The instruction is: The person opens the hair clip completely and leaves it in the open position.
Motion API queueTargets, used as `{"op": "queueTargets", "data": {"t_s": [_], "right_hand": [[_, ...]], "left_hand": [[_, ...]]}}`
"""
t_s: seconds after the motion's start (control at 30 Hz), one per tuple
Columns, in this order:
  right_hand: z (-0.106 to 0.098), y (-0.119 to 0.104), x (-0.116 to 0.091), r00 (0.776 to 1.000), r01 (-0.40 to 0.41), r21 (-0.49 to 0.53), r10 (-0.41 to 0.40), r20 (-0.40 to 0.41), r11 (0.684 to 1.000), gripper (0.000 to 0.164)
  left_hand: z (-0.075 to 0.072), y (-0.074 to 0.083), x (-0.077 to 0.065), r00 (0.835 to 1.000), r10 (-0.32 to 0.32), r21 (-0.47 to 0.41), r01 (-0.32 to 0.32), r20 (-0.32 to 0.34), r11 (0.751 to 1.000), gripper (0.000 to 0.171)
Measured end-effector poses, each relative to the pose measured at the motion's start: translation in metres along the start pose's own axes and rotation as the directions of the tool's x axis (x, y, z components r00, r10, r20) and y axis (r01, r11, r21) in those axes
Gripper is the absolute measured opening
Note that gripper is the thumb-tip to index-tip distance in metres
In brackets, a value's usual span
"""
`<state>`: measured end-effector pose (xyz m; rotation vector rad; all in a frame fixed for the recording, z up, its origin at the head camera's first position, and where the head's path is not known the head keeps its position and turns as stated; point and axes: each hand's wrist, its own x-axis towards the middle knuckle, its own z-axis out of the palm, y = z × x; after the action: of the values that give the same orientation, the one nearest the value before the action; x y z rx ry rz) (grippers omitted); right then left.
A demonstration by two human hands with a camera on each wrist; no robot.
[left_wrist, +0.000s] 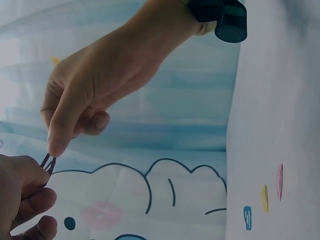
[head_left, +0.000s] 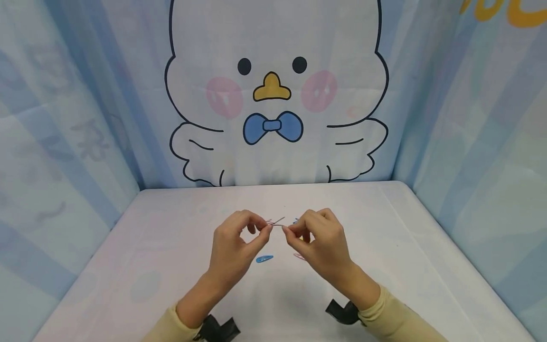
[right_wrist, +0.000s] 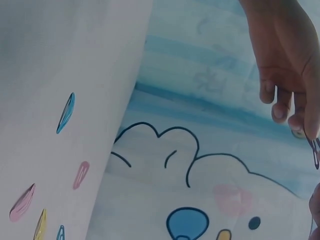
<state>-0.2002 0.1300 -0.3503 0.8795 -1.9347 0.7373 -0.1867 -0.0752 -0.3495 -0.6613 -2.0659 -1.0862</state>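
Note:
Between the two hands, above the table, is a thin snap hair clip (head_left: 278, 224), with its two strips spread apart. My left hand (head_left: 237, 242) pinches one end between thumb and forefinger. The other end is pinched by my right hand (head_left: 322, 242), fingertips facing the left ones. In the left wrist view the clip (left_wrist: 48, 162) looks dark and narrow, and the right hand (left_wrist: 95, 85) reaches down to it. The right wrist view catches the clip (right_wrist: 315, 150) at its edge, under the left hand (right_wrist: 292, 60). Fingertips partly cover it.
A blue hair clip (head_left: 265, 259) lies on the white table (head_left: 171, 266) below the hands. A pink clip (head_left: 299, 256) sits partly behind the right hand. A yellow clip (right_wrist: 40, 225) and a smaller pink clip (right_wrist: 81, 175) also lie there. Printed curtains surround the table.

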Motion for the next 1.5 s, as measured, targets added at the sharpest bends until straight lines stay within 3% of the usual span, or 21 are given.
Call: {"op": "queueTargets", "data": {"t_s": [0.37,1.0,1.17,1.5], "right_hand": [[-0.001,0.001,0.001,1.0,0.009,0.015,-0.009,-0.004,1.0,0.02],[0.005,0.008,-0.003,0.999,0.002,0.002,-0.002,0.036,1.0,0.01],[0.006,0.01,-0.004,0.999,0.003,-0.021,-0.002,0.038,1.0,0.015],[0.011,0.02,-0.013,0.998,-0.021,-0.066,0.024,0.053,0.998,0.015]], "left_hand": [[0.0,-0.003,-0.001,1.0,0.021,0.008,-0.021,0.016,1.0,0.014],[0.001,-0.009,-0.002,0.999,-0.009,0.039,0.007,0.049,0.999,0.012],[0.002,-0.012,-0.003,0.998,-0.014,0.063,0.01,0.063,0.998,0.011],[0.006,-0.03,-0.005,0.994,-0.074,0.124,0.063,0.085,0.99,0.01]]}}
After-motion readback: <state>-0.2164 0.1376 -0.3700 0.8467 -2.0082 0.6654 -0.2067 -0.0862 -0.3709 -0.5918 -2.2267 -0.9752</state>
